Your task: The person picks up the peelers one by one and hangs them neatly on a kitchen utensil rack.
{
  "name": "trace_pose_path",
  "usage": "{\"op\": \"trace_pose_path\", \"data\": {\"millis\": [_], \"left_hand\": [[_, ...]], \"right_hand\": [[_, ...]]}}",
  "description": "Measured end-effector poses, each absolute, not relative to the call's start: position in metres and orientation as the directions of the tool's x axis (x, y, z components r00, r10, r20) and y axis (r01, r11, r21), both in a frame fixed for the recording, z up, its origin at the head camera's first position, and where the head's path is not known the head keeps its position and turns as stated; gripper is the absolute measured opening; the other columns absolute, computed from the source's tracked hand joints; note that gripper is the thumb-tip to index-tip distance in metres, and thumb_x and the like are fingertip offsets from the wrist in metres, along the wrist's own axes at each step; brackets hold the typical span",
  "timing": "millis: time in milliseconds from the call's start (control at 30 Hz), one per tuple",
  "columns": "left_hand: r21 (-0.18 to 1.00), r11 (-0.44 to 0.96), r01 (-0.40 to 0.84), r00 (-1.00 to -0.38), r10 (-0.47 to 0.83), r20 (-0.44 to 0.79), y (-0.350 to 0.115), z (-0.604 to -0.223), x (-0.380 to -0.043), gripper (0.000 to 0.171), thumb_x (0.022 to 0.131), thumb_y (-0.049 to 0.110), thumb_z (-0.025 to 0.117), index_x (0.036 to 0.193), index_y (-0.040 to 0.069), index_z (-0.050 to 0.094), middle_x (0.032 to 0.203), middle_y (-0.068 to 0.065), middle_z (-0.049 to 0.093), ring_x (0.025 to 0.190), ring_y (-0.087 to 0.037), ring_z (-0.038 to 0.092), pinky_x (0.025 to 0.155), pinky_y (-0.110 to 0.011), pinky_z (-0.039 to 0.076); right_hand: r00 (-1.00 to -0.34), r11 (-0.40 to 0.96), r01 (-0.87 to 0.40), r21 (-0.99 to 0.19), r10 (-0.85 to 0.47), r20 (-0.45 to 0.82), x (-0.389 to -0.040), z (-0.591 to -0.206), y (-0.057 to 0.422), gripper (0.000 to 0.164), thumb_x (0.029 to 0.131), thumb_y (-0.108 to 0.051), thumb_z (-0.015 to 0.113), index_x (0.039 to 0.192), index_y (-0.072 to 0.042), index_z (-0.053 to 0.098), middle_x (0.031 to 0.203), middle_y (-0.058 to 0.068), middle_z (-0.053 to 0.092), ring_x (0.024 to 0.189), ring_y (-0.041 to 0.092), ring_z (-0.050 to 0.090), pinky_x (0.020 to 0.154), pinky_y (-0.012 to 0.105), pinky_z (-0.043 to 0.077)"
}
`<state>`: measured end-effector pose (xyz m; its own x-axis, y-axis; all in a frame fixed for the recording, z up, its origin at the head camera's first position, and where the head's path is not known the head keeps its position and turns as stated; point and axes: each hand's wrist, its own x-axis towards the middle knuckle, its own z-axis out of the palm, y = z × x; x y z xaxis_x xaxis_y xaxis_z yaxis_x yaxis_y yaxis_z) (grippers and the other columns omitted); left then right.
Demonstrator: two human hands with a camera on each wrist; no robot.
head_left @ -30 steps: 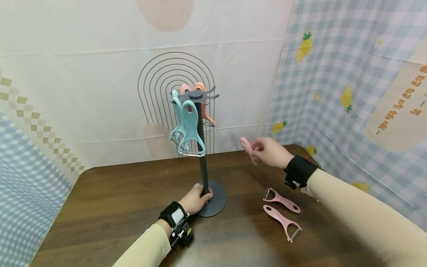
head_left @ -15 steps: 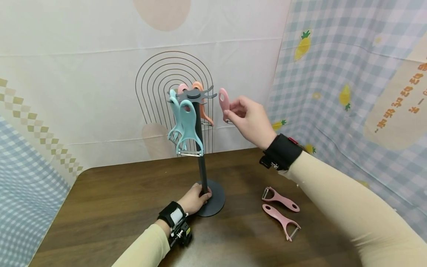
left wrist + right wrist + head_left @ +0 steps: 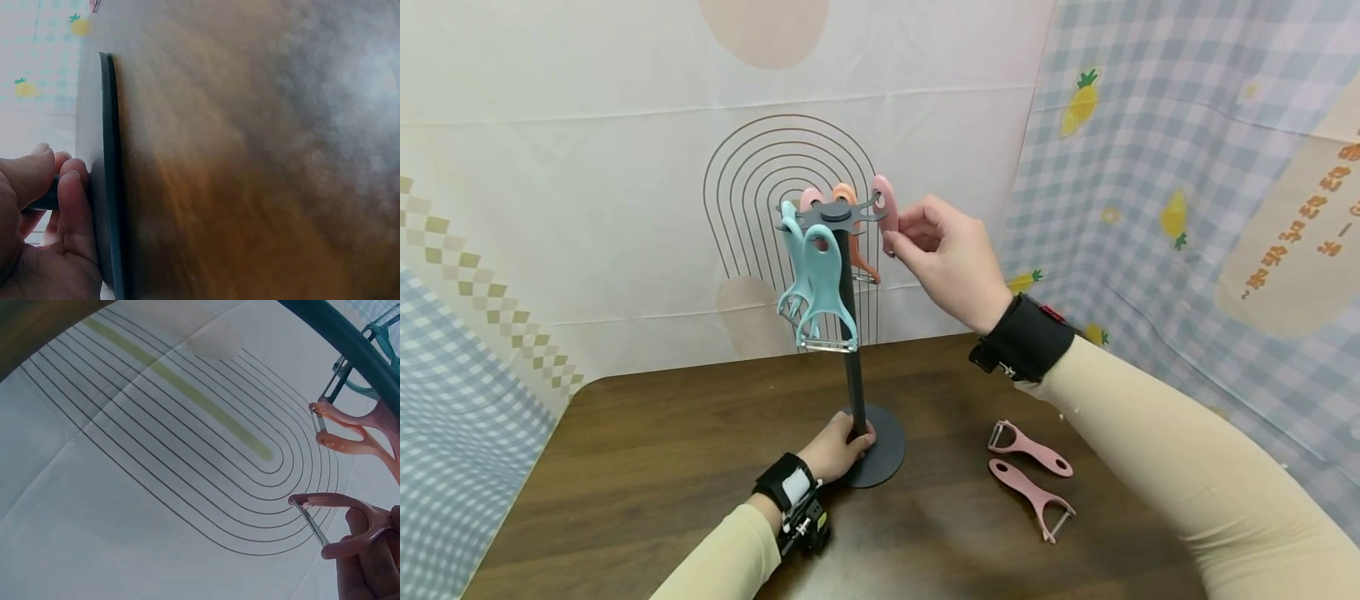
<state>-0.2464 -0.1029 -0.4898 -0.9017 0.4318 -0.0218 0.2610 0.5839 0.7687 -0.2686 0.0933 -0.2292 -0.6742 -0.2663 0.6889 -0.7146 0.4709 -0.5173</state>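
Observation:
My right hand (image 3: 951, 262) pinches a pink peeler (image 3: 887, 204) by its handle, blade end down. The hole at the handle's top overlaps a hook tip of the dark grey stand (image 3: 856, 375) in the head view. In the right wrist view, the peeler's forked head and metal blade show beside my fingers (image 3: 378, 565). My left hand (image 3: 835, 450) grips the stand's pole low down, just above the round base (image 3: 887, 462). Two light blue peelers (image 3: 826, 279) hang at the front left hooks. An orange peeler (image 3: 867, 267) and another pink peeler (image 3: 811, 197) hang behind, partly hidden.
On the brown wooden table (image 3: 700, 433), two pink peelers (image 3: 1033, 450) lie to the right of the stand, under my right forearm. A white patterned cloth (image 3: 625, 208) hangs behind, and a blue checked cloth (image 3: 1150, 167) borders the right side.
My right hand has carried the pink peeler up and left from above the table to the stand's right-hand hooks, turning its handle upright. My left hand has stayed on the pole.

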Motion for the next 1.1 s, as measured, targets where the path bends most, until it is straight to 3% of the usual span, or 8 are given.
{"op": "trace_pose_path", "data": {"millis": [1100], "left_hand": [[0.765,0.591,0.257,-0.901,0.432,-0.031,-0.1027,-0.4886,-0.2447,0.012,0.098,0.015,0.053,0.095,0.008,0.062,0.090,-0.010,0.050,0.073,-0.015,0.052,0.065,-0.032,0.044]], "right_hand": [[-0.670,0.443,-0.731,-0.519,-0.324,0.668,-0.2602,-0.2384,0.0846,0.016,0.089,-0.015,0.066,0.101,-0.007,0.061,0.098,0.006,0.069,0.085,0.003,0.064,0.079,0.032,0.057]]}}
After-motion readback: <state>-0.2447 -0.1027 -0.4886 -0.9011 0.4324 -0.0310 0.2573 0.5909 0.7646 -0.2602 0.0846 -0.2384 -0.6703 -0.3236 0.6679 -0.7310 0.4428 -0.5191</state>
